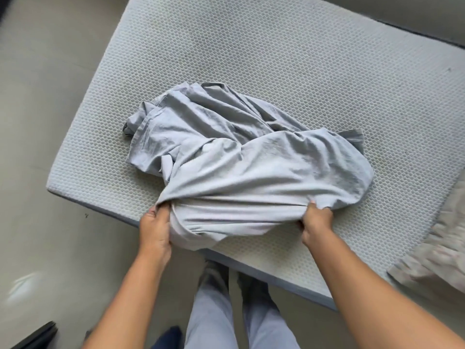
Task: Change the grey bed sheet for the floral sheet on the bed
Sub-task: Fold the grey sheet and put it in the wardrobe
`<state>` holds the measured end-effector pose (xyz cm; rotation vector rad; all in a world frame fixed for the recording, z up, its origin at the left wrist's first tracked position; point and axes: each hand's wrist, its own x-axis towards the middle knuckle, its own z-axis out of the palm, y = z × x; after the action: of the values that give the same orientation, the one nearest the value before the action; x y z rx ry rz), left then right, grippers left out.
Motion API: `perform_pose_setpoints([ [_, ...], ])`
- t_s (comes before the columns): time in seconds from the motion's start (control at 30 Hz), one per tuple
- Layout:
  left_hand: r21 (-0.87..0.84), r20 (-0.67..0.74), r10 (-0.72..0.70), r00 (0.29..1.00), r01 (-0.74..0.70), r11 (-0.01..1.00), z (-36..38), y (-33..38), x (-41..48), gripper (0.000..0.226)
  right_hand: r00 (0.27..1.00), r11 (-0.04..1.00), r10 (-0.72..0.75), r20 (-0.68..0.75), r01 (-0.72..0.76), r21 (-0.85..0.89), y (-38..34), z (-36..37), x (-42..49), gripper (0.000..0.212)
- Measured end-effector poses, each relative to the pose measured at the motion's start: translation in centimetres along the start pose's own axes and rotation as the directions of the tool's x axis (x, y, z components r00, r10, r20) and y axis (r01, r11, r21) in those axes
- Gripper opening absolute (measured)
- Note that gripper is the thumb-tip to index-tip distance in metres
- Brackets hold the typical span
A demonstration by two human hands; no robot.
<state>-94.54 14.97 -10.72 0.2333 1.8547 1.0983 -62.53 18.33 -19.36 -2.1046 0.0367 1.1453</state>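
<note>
Both hands grip the bunched grey bed sheet [251, 159], heaped at mid-frame on the stripped bed [302, 59].

Head view: my left hand [154, 230] and right hand [315, 226] each have fingers curled into the heap's near fold, lower centre. I judge stripping almost finished. Next I'd lift the bundle clear and set it aside, then reach for the blurred patterned cloth [432, 253] at the right edge, which may be the floral sheet.
</note>
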Motion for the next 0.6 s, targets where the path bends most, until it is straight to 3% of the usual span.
perform_pose_setpoints([
  [0.1, 0.225, -0.060, -0.023, 0.998, 0.036, 0.974, -3.3, -2.5, 0.6, 0.037, 1.000, 0.999, 0.012, -0.020, -0.013, -0.043, 0.7, -0.4, 0.3, 0.041],
  [0.17, 0.424, -0.190, 0.006, 0.982, 0.076, 0.903, -3.9, -4.4, -0.6, 0.060, 1.000, 0.991, 0.014, -0.028, -0.018, -0.134, 0.5, -1.2, -0.8, 0.040],
  [0.23, 0.752, -0.212, 0.301, 0.930, -0.041, 0.658, -3.3, -5.6, -2.3, 0.065, 0.992, 0.934, -0.117, -0.050, 0.093, -0.345, 0.5, -2.5, -1.8, 0.036],
  [0.27, 0.849, -0.084, 0.478, 0.874, -0.189, 0.494, -2.6, -6.3, -3.3, 0.062, 0.977, 0.866, -0.211, -0.036, 0.170, -0.470, 0.6, -3.2, -2.4, 0.037],
  [0.3, 0.876, 0.140, 0.571, 0.809, -0.370, 0.309, -1.7, -6.9, -4.7, 0.062, 0.951, 0.781, -0.308, 0.010, 0.259, -0.568, 1.0, -3.9, -3.0, 0.045],
  [0.33, 0.835, 0.376, 0.563, 0.736, -0.533, 0.140, -0.7, -7.6, -5.8, 0.065, 0.911, 0.659, -0.399, 0.104, 0.364, -0.658, 1.6, -4.6, -3.5, 0.058],
  [0.37, 0.776, 0.549, 0.478, 0.685, -0.630, 0.011, 0.1, -8.5, -6.7, 0.076, 0.865, 0.480, -0.448, 0.225, 0.445, -0.756, 2.3, -5.2, -3.9, 0.073],
  [0.4, 0.749, 0.637, 0.344, 0.690, -0.659, -0.066, 0.6, -9.5, -7.1, 0.092, 0.818, 0.263, -0.457, 0.348, 0.498, -0.826, 3.2, -5.8, -3.6, 0.089],
  [0.43, 0.757, 0.651, 0.214, 0.729, -0.645, -0.107, 1.0, -10.0, -7.1, 0.112, 0.770, 0.060, -0.453, 0.448, 0.528, -0.847, 3.7, -6.4, -3.1, 0.103],
  [0.5, 0.799, 0.596, 0.073, 0.800, -0.581, -0.151, 1.4, -10.8, -5.6, 0.135, 0.706, -0.169, -0.457, 0.541, 0.529, -0.832, 3.6, -6.3, -1.1, 0.117],
  [0.53, 0.813, 0.570, 0.071, 0.819, -0.549, -0.196, 1.7, -10.5, -4.7, 0.133, 0.681, -0.220, -0.485, 0.549, 0.513, -0.830, 2.6, -5.8, -0.1, 0.111],
  [0.6, 0.818, 0.556, 0.142, 0.819, -0.509, -0.268, 2.0, -9.6, -2.5, 0.103, 0.619, -0.327, -0.509, 0.599, 0.504, -0.799, 0.2, -4.0, 2.3, 0.074],
])
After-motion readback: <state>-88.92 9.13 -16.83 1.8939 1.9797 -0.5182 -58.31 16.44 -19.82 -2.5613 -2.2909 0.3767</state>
